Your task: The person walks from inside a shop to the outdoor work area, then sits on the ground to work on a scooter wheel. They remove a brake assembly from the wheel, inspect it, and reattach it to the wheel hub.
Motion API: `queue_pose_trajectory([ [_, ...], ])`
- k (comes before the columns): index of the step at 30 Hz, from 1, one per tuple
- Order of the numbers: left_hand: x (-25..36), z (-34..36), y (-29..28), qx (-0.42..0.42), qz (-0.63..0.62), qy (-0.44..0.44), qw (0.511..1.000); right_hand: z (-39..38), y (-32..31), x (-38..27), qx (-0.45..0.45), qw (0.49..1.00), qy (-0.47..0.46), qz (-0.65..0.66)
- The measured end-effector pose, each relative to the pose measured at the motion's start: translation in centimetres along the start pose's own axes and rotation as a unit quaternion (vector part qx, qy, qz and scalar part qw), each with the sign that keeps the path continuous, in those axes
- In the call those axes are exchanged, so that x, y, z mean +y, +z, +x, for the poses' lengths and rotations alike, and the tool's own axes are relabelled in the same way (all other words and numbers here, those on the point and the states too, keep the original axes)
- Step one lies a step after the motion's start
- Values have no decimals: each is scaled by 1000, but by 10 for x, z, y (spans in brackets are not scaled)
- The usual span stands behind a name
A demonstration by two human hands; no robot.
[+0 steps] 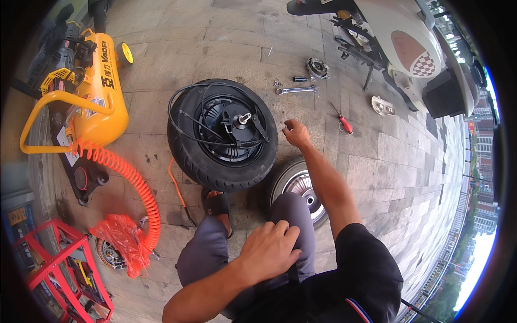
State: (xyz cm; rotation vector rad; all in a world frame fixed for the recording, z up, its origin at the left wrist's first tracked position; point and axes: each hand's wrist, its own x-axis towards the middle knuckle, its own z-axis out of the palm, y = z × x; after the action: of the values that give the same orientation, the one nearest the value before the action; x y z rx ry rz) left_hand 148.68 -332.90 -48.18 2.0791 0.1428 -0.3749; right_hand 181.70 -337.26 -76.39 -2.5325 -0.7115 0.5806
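Observation:
A black tire with a hub motor (222, 134) lies on its side on the paving in front of me, its axle pointing up. Black cables loop over its rim. My right hand (295, 133) is held just right of the tire, apart from it, thumb and fingers pinched together; anything between them is too small to name. Over my thighs my left hand (269, 250) is curled, its back toward me, and what its fingers may hold is hidden. By my right knee lies a second wheel (297, 185) with a silver hub, partly covered by my leg.
An open-end wrench (297, 90), a black socket (300, 79), a round metal part (318, 68) and a red-handled screwdriver (344, 124) lie beyond my right hand. A scooter (412, 46) stands far right. Left are a yellow air compressor (105, 81), orange coiled hose (132, 185) and red rack (59, 269).

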Motion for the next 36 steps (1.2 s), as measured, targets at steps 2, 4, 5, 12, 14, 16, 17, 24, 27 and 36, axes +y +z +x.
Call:
queue_pose_trajectory([
  [2, 1, 1, 1, -4, -3, 6, 1000, -13, 17, 40, -50, 992, 82, -86],
  [4, 2, 2, 2, -8, -3, 9, 1000, -23, 32, 68, -60, 986, 124, -90],
  [5, 4, 3, 3, -12, -2, 11, 1000, -23, 35, 78, -43, 986, 126, -97],
  [12, 10, 2, 9, -26, -3, 26, 999, -4, 9, 57, 36, 996, 38, -68],
  [14, 11, 2, 11, -30, -6, 28, 999, 6, 3, 14, 32, 996, -46, 68],
  [16, 11, 4, 15, -33, -10, 29, 999, 11, -2, -36, 5, 983, -127, 130],
  [17, 11, 5, 16, -6, -7, 42, 999, 11, -4, -61, -12, 966, -191, 171],
  [24, 6, 3, 24, 63, -2, 65, 996, 1, -3, -155, -79, 944, -295, -123],
  [27, 4, 1, 22, 72, 1, 58, 996, 6, 3, -164, -108, 947, -256, -161],
  [36, 7, -2, 12, -4, 2, 16, 1000, 13, -38, -131, -106, 974, -165, 111],
])
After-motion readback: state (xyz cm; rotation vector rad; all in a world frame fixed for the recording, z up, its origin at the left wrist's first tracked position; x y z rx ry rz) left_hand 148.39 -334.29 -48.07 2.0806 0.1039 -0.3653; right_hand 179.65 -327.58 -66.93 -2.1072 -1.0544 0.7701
